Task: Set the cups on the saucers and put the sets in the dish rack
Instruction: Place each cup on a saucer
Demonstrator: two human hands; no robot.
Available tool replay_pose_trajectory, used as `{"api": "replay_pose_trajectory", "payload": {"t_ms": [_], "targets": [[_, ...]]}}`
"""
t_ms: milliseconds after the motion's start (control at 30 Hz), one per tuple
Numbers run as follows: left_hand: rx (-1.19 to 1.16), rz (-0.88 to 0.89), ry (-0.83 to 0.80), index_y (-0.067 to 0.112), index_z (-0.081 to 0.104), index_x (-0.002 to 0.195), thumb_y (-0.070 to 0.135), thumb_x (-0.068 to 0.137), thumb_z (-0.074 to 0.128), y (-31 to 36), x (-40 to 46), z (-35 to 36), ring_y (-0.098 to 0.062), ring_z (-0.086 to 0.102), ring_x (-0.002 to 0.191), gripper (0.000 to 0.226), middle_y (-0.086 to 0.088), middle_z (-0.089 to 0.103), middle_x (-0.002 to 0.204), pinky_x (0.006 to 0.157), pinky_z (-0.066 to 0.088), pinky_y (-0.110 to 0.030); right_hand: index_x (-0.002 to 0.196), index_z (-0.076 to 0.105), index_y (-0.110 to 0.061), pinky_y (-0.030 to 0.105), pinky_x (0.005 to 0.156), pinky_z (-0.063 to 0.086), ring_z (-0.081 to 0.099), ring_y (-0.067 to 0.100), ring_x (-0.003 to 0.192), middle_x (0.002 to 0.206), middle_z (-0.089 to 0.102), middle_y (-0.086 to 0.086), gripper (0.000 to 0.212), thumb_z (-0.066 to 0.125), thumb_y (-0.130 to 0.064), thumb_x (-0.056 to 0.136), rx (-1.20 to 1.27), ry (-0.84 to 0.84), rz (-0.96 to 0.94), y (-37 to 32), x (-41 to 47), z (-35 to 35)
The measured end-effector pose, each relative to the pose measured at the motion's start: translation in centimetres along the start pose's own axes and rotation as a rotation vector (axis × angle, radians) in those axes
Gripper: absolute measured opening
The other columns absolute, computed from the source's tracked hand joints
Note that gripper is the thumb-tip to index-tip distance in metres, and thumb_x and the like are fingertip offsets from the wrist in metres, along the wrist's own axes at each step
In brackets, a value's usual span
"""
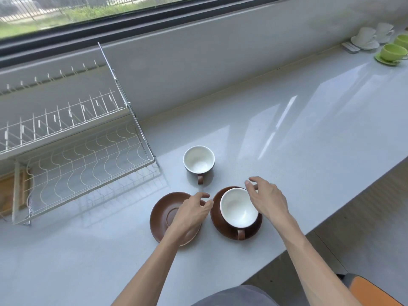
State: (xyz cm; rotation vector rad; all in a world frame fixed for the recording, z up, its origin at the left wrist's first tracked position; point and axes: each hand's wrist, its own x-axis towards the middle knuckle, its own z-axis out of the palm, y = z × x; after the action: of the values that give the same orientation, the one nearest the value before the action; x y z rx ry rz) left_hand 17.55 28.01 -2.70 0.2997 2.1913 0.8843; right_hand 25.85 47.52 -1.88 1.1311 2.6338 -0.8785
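Note:
A brown cup with a white inside (239, 209) stands on a brown saucer (217, 219) near the counter's front. My right hand (268, 199) hovers at its right rim with relaxed fingers, holding nothing. My left hand (191, 212) hangs over the right part of a bare brown saucer (160, 217), its fingertips close to the other saucer's left edge. A second brown cup (198, 160) stands alone on the counter behind them, handle toward me. The white wire dish rack (88, 164) stands at the left with nothing in it.
White cups on saucers (365, 37) and green cups on saucers (391, 53) stand at the far right of the grey counter (287, 140). The counter's edge runs diagonally at the right. A window sill wall rises behind. An orange seat (373, 292) shows at bottom right.

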Motion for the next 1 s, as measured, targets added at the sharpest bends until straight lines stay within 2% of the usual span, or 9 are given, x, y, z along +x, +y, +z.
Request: {"api": "replay_pose_trajectory", "payload": {"t_ms": [267, 400, 567, 667, 767, 867, 1000], "targets": [[0.21, -0.045, 0.197, 0.031, 0.053, 0.135, 0.046, 0.095, 0.044, -1.1, 2.7, -4.1, -0.022, 0.06, 0.12, 0.044, 0.004, 0.067, 0.129, 0.1, 0.045, -0.038, 0.139, 0.055, -0.024, 0.041, 0.098, 0.045, 0.06, 0.033, 0.122, 0.129, 0.069, 0.0, 0.045, 0.041, -0.043, 0.102, -0.021, -0.032, -0.132, -5.0, 3.8, 0.6], [0.336, -0.045, 0.361, 0.029, 0.05, 0.139, 0.044, 0.097, 0.043, -1.0, 4.0, -5.2, -0.029, 0.057, 0.124, 0.045, -0.001, 0.063, 0.134, 0.097, 0.042, -0.04, 0.141, 0.053, -0.022, 0.042, 0.095, 0.047, 0.06, 0.036, 0.119, 0.128, 0.069, 0.003, 0.045, 0.043, -0.041, 0.102, -0.061, -0.019, -0.192, -7.0, 5.5, 1.7], [0.123, -0.046, 0.457, 0.028, 0.044, 0.143, 0.044, 0.098, 0.044, 0.2, 5.9, -5.6, -0.028, 0.059, 0.118, 0.048, -0.003, 0.061, 0.134, 0.099, 0.041, -0.042, 0.146, 0.045, -0.017, 0.044, 0.097, 0.045, 0.057, 0.039, 0.122, 0.131, 0.066, 0.013, 0.049, 0.043, -0.038, 0.103, 0.014, -0.072, -0.2, -8.8, 7.1, 3.0], [-0.001, -0.057, 0.407, 0.026, 0.042, 0.145, 0.044, 0.099, 0.046, 1.0, 7.0, -5.5, -0.027, 0.06, 0.118, 0.05, -0.005, 0.06, 0.136, 0.101, 0.039, -0.039, 0.147, 0.043, -0.015, 0.044, 0.098, 0.044, 0.056, 0.041, 0.121, 0.131, 0.064, 0.016, 0.048, 0.043, -0.035, 0.103, 0.056, -0.107, -0.182, -9.5, 7.8, 3.8], [-0.112, -0.072, 0.323, 0.029, 0.041, 0.145, 0.048, 0.095, 0.048, 1.6, 8.0, -5.7, -0.031, 0.066, 0.111, 0.054, -0.003, 0.061, 0.135, 0.102, 0.046, -0.043, 0.147, 0.041, -0.014, 0.043, 0.096, 0.042, 0.055, 0.042, 0.12, 0.127, 0.065, 0.018, 0.047, 0.04, -0.03, 0.103, 0.084, -0.14, -0.154, -10.0, 8.5, 4.6], [-0.173, -0.08, 0.31, 0.032, 0.046, 0.139, 0.047, 0.088, 0.047, 1.3, 9.2, -5.6, -0.03, 0.07, 0.102, 0.053, -0.004, 0.065, 0.127, 0.094, 0.054, -0.048, 0.147, 0.041, -0.014, 0.043, 0.097, 0.042, 0.055, 0.043, 0.119, 0.121, 0.066, 0.021, 0.046, 0.037, -0.021, 0.102, 0.133, -0.165, -0.118, -10.1, 9.2, 5.0], [-0.247, -0.083, 0.299, 0.027, 0.051, 0.137, 0.023, 0.097, 0.045, 1.3, 9.6, -5.8, -0.03, 0.074, 0.083, 0.041, -0.008, 0.065, 0.122, 0.079, 0.062, -0.045, 0.145, 0.046, -0.014, 0.045, 0.098, 0.046, 0.057, 0.043, 0.115, 0.12, 0.066, 0.022, 0.047, 0.035, -0.012, 0.099, 0.181, -0.17, -0.081, -10.2, 9.6, 5.0]]}}
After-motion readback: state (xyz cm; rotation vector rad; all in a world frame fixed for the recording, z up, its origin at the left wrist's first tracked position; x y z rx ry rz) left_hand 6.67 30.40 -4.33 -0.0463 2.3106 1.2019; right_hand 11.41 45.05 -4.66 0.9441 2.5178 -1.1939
